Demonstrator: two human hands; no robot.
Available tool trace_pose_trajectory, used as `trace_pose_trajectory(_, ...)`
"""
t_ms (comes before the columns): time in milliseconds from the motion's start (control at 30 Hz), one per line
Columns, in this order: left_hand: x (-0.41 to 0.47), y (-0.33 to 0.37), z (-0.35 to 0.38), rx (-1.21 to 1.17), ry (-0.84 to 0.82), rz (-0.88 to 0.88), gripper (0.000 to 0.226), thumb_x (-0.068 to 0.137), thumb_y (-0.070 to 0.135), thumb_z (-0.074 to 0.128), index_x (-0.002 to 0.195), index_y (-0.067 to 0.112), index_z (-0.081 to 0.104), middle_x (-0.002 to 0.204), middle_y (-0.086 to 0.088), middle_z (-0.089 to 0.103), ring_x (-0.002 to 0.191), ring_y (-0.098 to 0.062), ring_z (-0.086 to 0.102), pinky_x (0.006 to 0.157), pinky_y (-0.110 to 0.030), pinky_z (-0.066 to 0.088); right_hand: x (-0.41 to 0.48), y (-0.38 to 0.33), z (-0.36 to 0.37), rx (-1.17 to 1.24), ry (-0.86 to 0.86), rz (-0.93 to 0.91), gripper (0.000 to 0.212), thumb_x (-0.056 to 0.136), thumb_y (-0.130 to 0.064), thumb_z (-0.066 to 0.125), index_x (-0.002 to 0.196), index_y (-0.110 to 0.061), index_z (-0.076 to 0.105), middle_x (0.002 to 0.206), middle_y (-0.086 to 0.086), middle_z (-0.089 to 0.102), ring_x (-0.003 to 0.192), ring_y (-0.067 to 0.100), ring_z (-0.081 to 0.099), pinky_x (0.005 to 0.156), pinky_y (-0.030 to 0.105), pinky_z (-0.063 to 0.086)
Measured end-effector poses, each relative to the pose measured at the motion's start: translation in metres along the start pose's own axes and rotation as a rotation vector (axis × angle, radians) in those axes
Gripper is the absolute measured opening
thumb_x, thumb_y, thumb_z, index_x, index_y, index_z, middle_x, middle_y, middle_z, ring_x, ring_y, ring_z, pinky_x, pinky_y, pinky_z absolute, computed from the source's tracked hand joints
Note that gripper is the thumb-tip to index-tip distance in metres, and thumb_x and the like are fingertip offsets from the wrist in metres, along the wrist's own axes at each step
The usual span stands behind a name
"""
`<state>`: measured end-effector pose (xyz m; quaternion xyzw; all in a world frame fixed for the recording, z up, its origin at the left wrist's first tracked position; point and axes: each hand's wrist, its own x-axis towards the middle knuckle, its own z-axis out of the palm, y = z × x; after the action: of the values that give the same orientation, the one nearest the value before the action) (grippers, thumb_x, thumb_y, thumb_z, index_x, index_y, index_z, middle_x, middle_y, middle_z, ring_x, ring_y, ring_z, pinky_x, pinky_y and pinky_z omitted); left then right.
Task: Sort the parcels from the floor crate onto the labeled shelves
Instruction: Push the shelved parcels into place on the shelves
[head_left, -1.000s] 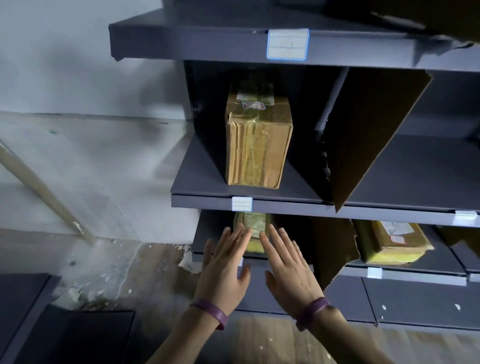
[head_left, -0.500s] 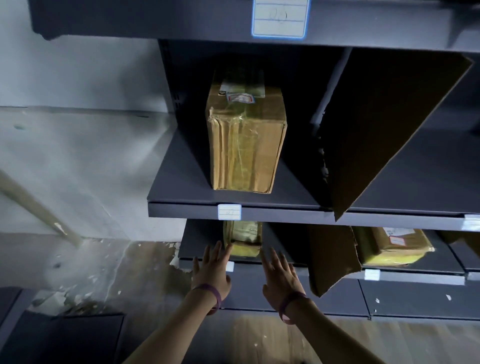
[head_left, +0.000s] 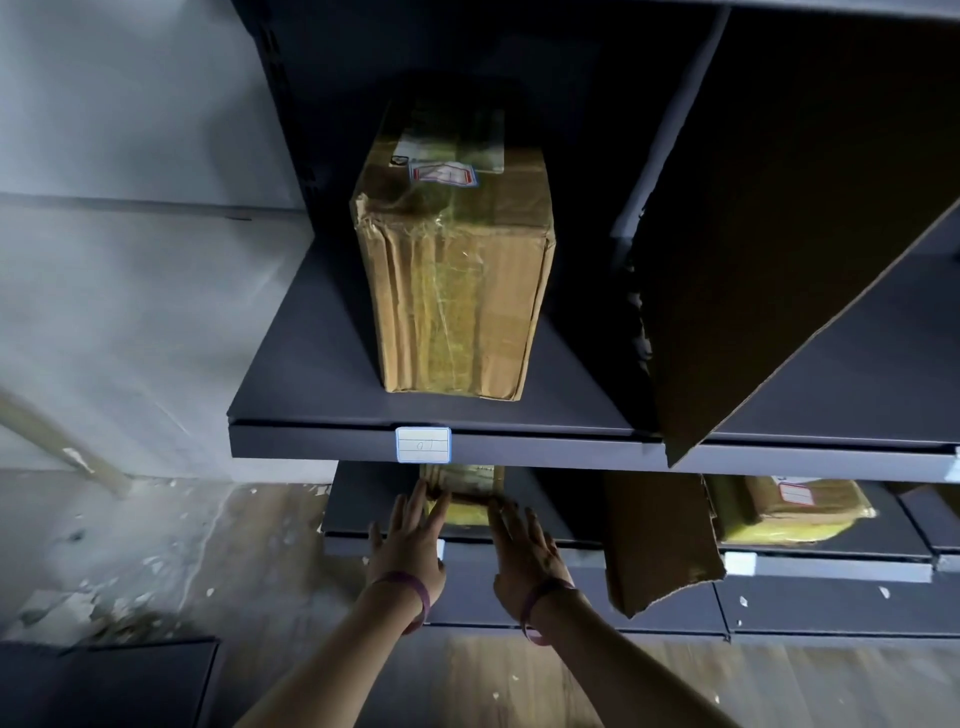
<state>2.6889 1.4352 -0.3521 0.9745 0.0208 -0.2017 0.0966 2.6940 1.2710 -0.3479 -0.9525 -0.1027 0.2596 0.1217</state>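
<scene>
A small taped cardboard parcel (head_left: 463, 493) lies on the lower dark shelf (head_left: 363, 519), half hidden under the shelf above. My left hand (head_left: 410, 535) touches the parcel's left side with straight fingers. My right hand (head_left: 524, 545) touches its right side the same way. Both wrists wear purple bands. A tall taped parcel (head_left: 457, 270) with a shipping label stands upright on the middle shelf (head_left: 311, 415), above a white shelf label (head_left: 423, 445).
A cardboard divider (head_left: 779, 234) leans on the middle shelf to the right; a smaller one (head_left: 654, 540) stands on the lower shelf. Another parcel (head_left: 784, 509) lies lower right. A grey wall and debris-strewn floor (head_left: 156, 545) are to the left.
The view has closed in on the shelves. Both hands have reached forward to the small parcel on the lower shelf and now touch its sides.
</scene>
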Motion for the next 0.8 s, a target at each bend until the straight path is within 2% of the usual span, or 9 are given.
trace_pose_trajectory(200,0.008,-0.004,-0.004,-0.019,-0.016,-0.033,0.089,0.094,0.016,0.048,0.145,0.043,-0.020,0.154,0.007,-0.031,0.146,-0.026,-0.014,0.115,-0.054,0.007,0.011,-0.003,-0.001,-0.001,0.013,-0.004,0.082,0.093,-0.003,0.038,0.152,-0.025,-0.014,0.160,0.000,-0.019,0.147,0.030,-0.014,0.120,0.046,0.006)
trace_pose_trajectory(600,0.018,-0.005,-0.006,-0.097,0.002,-0.060,0.086,0.094,0.022,0.049,0.145,0.045,-0.017,0.154,0.009,-0.029,0.146,-0.024,-0.015,0.116,-0.054,0.008,0.024,-0.007,-0.004,0.004,0.028,-0.002,0.081,0.094,-0.004,0.038,0.151,-0.024,-0.015,0.160,-0.001,-0.019,0.147,0.029,-0.014,0.119,0.047,0.005)
trace_pose_trajectory(800,-0.009,-0.006,-0.001,-0.100,0.035,-0.069,0.084,0.095,0.024,0.047,0.147,0.041,-0.017,0.158,0.007,-0.021,0.147,-0.024,-0.013,0.117,-0.051,0.009,-0.002,-0.013,-0.006,0.017,0.051,-0.019,0.082,0.094,-0.007,0.041,0.152,-0.024,-0.013,0.160,0.000,-0.018,0.147,0.031,-0.015,0.119,0.045,0.007)
